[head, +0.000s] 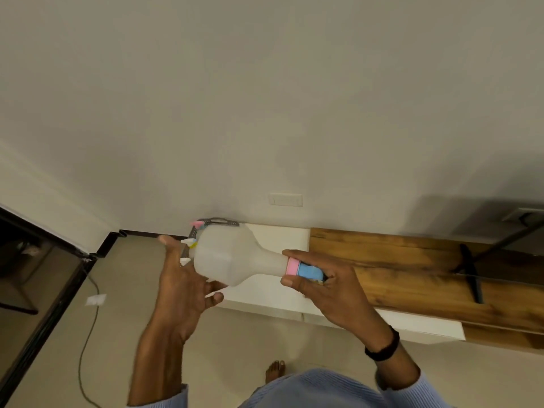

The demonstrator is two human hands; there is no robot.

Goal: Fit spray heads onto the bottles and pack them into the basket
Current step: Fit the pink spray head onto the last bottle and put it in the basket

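A translucent white bottle (232, 257) lies sideways in the air, its base to the left and its neck to the right. A pink collar and blue spray head (303, 269) sit on its neck. My right hand (321, 287) is wrapped around that spray head. My left hand (182, 278) is spread beside the bottle's base, fingers apart, touching or nearly touching it. Behind the bottle a grey perforated basket (219, 222) stands on the low white cabinet; pink, white and yellow spray-head tips (196, 223) poke out of it, the rest hidden by the bottle.
The low cabinet has a white top (279, 240) and a wooden section (412, 269) to the right, against a plain wall. A black stand (471, 272) rests on the wood. A cable (88, 328) trails on the tiled floor at left. My bare foot (275, 371) shows below.
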